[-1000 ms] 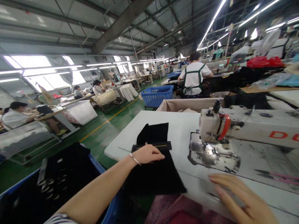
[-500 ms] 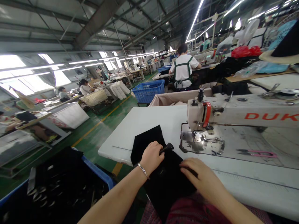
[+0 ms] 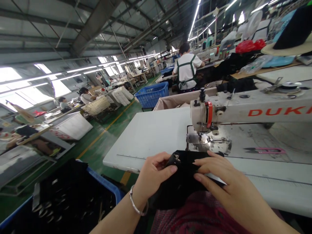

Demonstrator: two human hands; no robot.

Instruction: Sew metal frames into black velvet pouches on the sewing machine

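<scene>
A black fabric piece (image 3: 186,182) lies over the front edge of the white sewing table (image 3: 151,133) and my lap. My left hand (image 3: 156,172) pinches its upper left part between thumb and fingers, where a folded edge with a small pale patch shows. On the right side of the cloth, my right hand (image 3: 216,172) grips it with the thumb below and the fingers over the top. Just beyond the fabric stands the sewing machine (image 3: 212,113), its metal needle plate (image 3: 193,138) close to my right fingers.
Pink-handled thread snips (image 3: 265,150) lie on the machine bed at right. A blue crate (image 3: 117,191) full of black pieces stands at lower left. Behind the table are a cloth-lined bin (image 3: 168,100), a blue basket (image 3: 152,94) and a seated co-worker (image 3: 186,68).
The black fabric has been turned and drawn nearer to me, off the table's left part. My left hand has shifted its grip to the edge; my right hand has moved onto the cloth's right side.
</scene>
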